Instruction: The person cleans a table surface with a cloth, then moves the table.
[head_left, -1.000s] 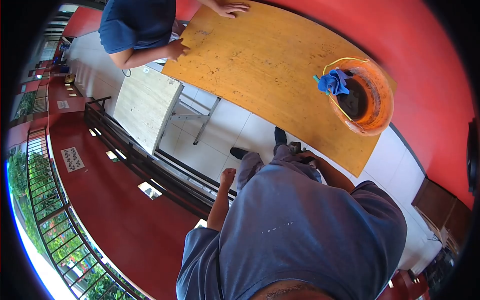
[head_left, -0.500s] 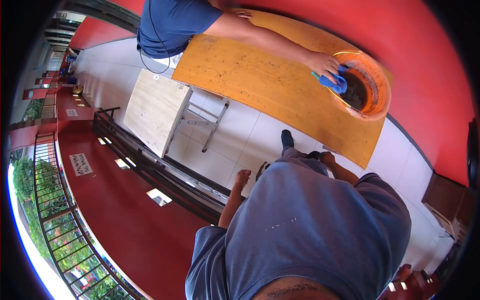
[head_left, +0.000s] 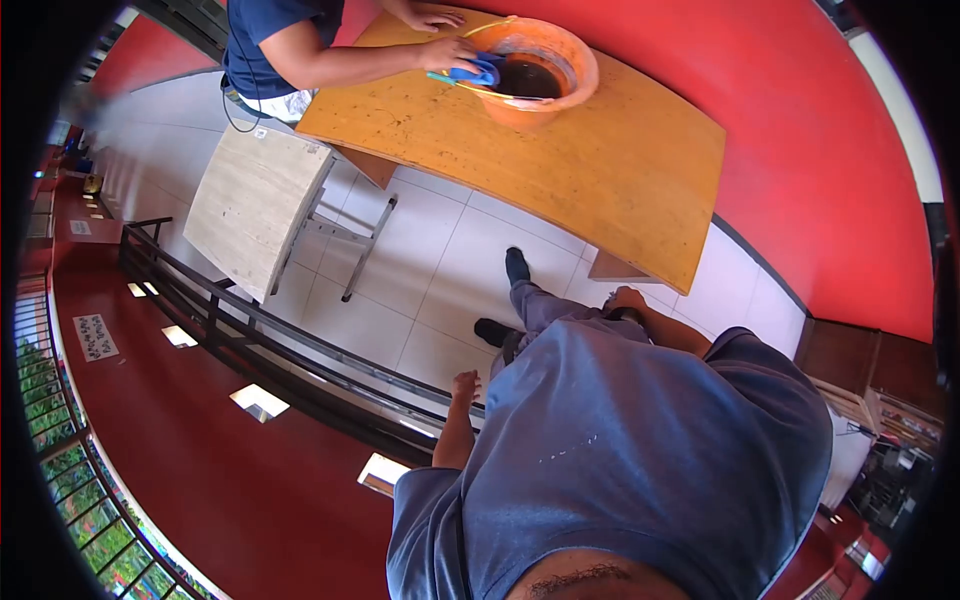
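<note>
The orange bucket (head_left: pixel 535 65) stood near the far edge of the wooden worktop (head_left: pixel 620 170), dark water inside, and a blue cloth (head_left: pixel 478 72) lay over its rim under a co-worker's hand (head_left: pixel 445 52). The worktop looked dry, so I judge the wiping was not begun. The person's own hands held nothing: the left hand (head_left: pixel 463 385) hung loosely curled beside the hip, and the right hand (head_left: pixel 627 300) rested half closed near the thigh, well apart from the worktop's near corner.
</note>
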